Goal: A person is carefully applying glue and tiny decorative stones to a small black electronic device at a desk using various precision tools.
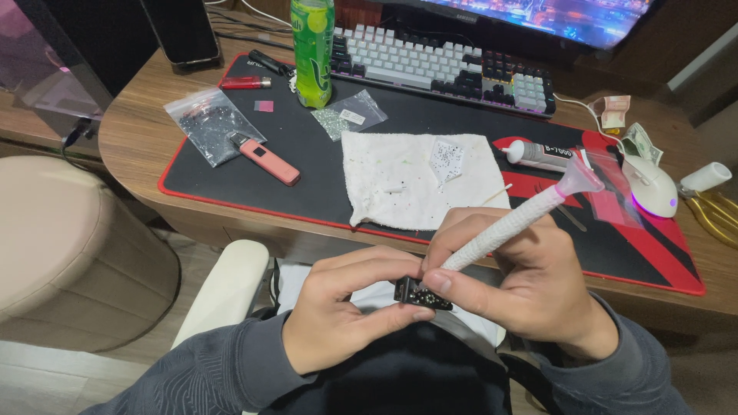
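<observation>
- The left hand (338, 315) has its grip clamped on a small black piece (421, 294), thumb below and fingers on top, held over the lap just in front of the table (138, 138) edge.
- The right hand (530, 284) has its grip closed around a white pen-like tool (511, 223) with a pink flared end; the tip touches the top of the black piece.
- The black piece already carries tiny bright specks, so the step in hand looks like setting small stones on it one at a time, partly done.
- The next move seems to call for a steady left grip and a light, exact touch of the tool tip, since the specks are very small.
- A clear bag (211, 123) on the black mat (369, 138) holds dark grains; a second clear bag (350, 115) by the green bottle (313, 50) holds pale grains.
- A small clear packet (447, 160) of specks lies on the white cloth (419, 180), with a few loose specks around it.
- A glue tube (538, 155) lies beside the cloth; whether it is capped I cannot tell.
- The bottle stands upright with some liquid in it.
</observation>
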